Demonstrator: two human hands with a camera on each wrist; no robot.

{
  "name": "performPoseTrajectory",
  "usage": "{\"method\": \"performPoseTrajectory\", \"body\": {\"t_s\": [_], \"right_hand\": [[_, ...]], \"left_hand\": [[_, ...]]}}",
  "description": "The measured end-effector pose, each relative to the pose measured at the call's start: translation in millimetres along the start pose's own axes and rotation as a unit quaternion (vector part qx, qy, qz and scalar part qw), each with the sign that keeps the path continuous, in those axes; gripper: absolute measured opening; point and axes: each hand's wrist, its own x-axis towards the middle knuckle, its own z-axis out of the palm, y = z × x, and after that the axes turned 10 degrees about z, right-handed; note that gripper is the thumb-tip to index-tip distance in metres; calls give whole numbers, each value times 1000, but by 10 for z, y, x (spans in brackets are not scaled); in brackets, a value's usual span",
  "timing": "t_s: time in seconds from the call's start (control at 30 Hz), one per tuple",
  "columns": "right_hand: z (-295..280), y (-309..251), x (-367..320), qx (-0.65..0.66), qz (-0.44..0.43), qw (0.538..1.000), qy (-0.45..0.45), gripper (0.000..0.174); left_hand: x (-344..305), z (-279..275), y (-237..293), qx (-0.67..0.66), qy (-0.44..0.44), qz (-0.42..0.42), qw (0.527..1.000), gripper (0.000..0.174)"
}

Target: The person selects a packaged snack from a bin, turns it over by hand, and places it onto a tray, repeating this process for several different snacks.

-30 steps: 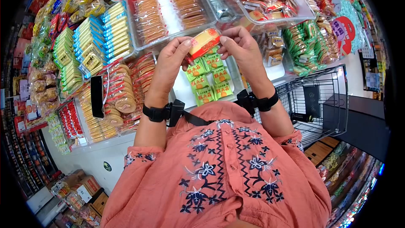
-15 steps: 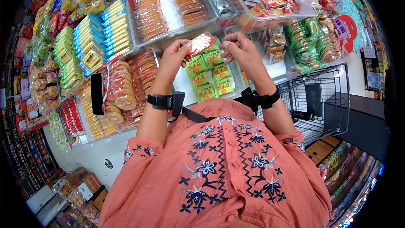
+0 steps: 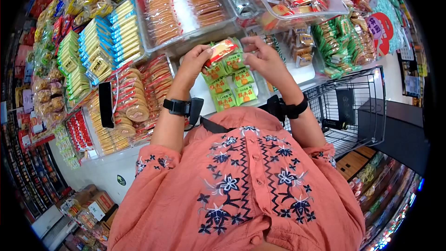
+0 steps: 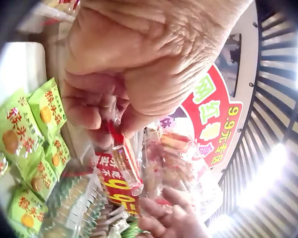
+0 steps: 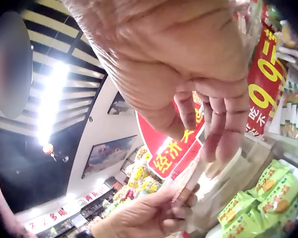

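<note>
In the head view my left hand (image 3: 193, 67) pinches one end of a small cookie packet (image 3: 224, 50), cream with red ends, in clear shiny wrap. The left wrist view shows thumb and fingers closed on the red end of that packet (image 4: 127, 166). My right hand (image 3: 267, 60) hovers a little to the right of it, fingers loosely bent and apart from the packet, with nothing in them. Several green snack packets (image 3: 225, 94) lie below the hands in a white tray (image 3: 202, 94).
Behind the hands stands a clear bin (image 3: 191, 11) of wrapped biscuits, with a bin of red-and-cream packets (image 3: 297, 7) to its right. Blue packets (image 3: 98, 42) are stacked at left. A phone (image 3: 106, 104) hangs before round cookies (image 3: 132, 97). A shopping cart (image 3: 357, 107) stands at right.
My right hand has let go of the packet's right end and drawn slightly away to the right. The left hand still holds the packet, which turned over between the earlier frames and now.
</note>
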Motion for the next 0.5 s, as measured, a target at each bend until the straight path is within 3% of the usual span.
{"method": "performPoseTrajectory", "body": {"t_s": [0.1,0.2,0.4,0.5], "right_hand": [[133,23,42,-57,-103,993,29,40],[178,97,167,-101,-176,979,33,35],[146,-30,210,53,79,992,-88,32],[146,-43,192,78,116,985,-98,37]], "left_hand": [[-91,3,126,-117,-26,-39,992,33],[-153,-4,188,-175,-55,-81,980,34],[-137,-67,204,-180,-54,-138,973,59],[-119,-65,161,-157,-40,-112,980,67]]}}
